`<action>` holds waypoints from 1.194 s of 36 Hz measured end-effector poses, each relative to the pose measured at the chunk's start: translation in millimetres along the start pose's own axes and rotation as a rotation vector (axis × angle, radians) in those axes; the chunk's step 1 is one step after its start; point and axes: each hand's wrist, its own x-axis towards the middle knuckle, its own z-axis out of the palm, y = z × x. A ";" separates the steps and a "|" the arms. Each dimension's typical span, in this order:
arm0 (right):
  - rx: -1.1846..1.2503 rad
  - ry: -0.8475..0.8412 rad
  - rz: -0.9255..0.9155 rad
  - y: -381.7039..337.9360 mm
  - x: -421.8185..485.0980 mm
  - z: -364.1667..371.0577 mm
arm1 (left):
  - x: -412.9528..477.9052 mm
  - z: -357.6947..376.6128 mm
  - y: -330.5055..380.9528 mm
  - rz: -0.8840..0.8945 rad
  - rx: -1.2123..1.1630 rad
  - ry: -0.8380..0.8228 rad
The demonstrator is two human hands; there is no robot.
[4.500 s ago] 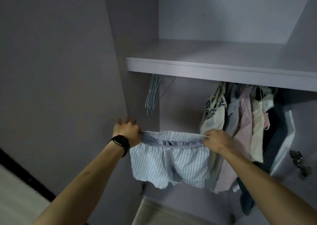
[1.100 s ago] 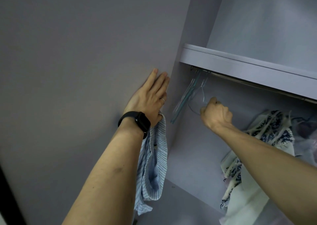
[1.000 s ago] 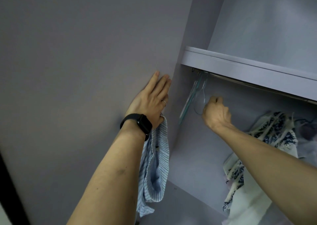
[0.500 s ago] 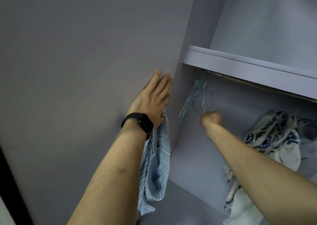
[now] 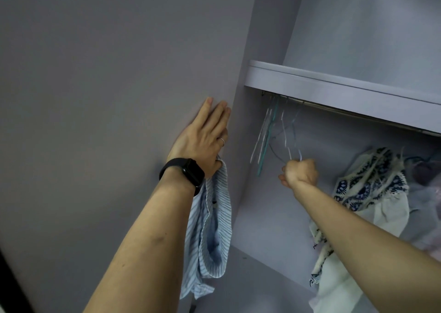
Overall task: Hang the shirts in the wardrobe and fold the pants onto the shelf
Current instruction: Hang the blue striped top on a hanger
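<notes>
Left hand (image 5: 202, 138) flat on panel (image 5: 119, 74), right hand (image 5: 300, 173) fisted on wire hanger (image 5: 286, 143).
Striped shorts (image 5: 210, 229) hang pinched under the left palm; open room below the shelf edge (image 5: 334, 86).

Dim, flat grey-violet light, soft shadows under the shelf (image 5: 334, 86), motion-blurred hangers (image 5: 265, 136), wide-angle slanting of edges.

Left wall (image 5: 95, 74): plain lilac-grey, unmarked.
Wardrobe (image 5: 274, 217): open recess on the right, same lilac-grey inside.
Shelf (image 5: 334, 91): pale board across the upper right.
Near left corner: dark strip (image 5: 7, 289).
Light: dim, even.
</notes>
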 end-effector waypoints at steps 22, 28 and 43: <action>-0.205 0.133 -0.179 -30.3 11.5 -19.7 | 0.9 -0.4 -0.1 0.000 -0.010 -0.005; -0.217 0.081 -0.191 -19.6 13.6 -24.7 | 0.9 -3.7 -1.5 0.001 -0.039 -0.020; -0.244 0.043 -0.317 9.6 -2.3 -13.2 | 0.6 -3.4 -3.4 -0.004 -0.030 -0.029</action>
